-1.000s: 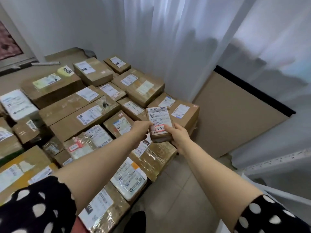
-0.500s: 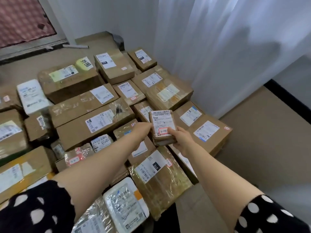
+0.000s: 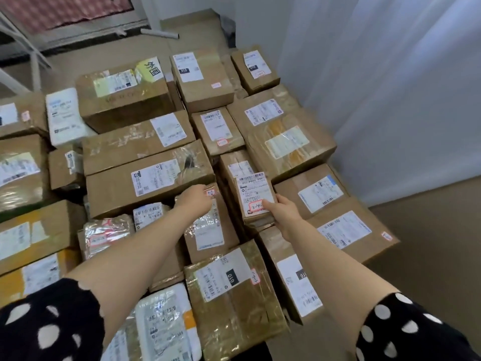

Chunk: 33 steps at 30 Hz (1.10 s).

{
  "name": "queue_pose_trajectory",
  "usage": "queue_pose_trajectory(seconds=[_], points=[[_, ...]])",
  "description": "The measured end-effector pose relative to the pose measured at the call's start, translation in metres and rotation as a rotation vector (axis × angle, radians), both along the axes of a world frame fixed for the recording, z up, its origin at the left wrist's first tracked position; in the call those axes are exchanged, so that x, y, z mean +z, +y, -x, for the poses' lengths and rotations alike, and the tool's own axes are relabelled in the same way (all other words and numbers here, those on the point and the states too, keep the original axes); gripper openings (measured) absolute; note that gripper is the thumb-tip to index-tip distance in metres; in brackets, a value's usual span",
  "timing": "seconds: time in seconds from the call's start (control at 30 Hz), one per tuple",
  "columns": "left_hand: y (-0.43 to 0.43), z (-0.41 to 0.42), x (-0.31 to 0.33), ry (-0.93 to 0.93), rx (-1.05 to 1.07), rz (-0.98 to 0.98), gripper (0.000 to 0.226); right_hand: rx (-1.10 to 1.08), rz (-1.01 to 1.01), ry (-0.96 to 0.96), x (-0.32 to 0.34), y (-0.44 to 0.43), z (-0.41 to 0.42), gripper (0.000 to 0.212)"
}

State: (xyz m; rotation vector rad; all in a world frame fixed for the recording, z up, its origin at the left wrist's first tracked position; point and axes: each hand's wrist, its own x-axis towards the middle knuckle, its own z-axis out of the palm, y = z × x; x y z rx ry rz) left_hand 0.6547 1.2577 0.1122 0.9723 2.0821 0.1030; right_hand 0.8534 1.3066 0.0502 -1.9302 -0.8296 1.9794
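A small brown parcel point(image 3: 253, 194) with a white shipping label and a red-edged handwritten sticker is held up over the pile. My right hand point(image 3: 282, 211) grips its near right corner, thumb on the label. My left hand point(image 3: 196, 200) is off the parcel and reaches to its left, onto the far end of a tape-wrapped box point(image 3: 208, 230) beside a small pink sticker. Its fingers point away from me and their tips are hidden. Both forearms stretch out from black sleeves with white dots.
Several labelled cardboard boxes lie packed together, among them a long box point(image 3: 145, 183) just beyond my left hand. A white poly mailer point(image 3: 65, 115) lies at the far left. White curtains point(image 3: 390, 87) hang on the right above bare brown floor point(image 3: 429, 256).
My left hand has let go of the small parcel and moved left onto the taped box. My right hand alone holds the parcel. The view has swung left and down.
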Motion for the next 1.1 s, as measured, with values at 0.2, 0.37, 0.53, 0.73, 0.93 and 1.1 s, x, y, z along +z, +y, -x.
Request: queue_pose_trajectory(seconds=[0.2, 0.37, 0.53, 0.73, 0.93, 1.1], points=[[-0.001, 0.0, -0.028, 0.054, -0.002, 0.029, 0.046, 0.138, 0.004, 0.003, -0.017, 0.008, 0.007, 0.048], [-0.001, 0.004, -0.036, 0.164, -0.06, 0.059, 0.056, 0.104, 0.004, 0.059, -0.024, 0.016, 0.021, 0.046], [-0.005, 0.017, -0.029, 0.137, 0.01, 0.039, 0.059, 0.005, -0.131, -0.054, -0.022, 0.025, 0.04, 0.062], [-0.019, 0.043, -0.01, -0.023, 0.247, -0.112, 0.044, -0.152, -0.511, -0.216, 0.016, 0.008, 0.075, 0.059], [-0.038, 0.085, 0.024, -0.374, 0.604, -0.476, 0.044, 0.133, -0.561, -0.005, 0.064, -0.035, 0.167, 0.057], [-0.091, 0.155, 0.026, -0.354, 0.791, -0.571, 0.032, 0.363, -0.53, 0.058, 0.082, -0.083, 0.261, 0.054]])
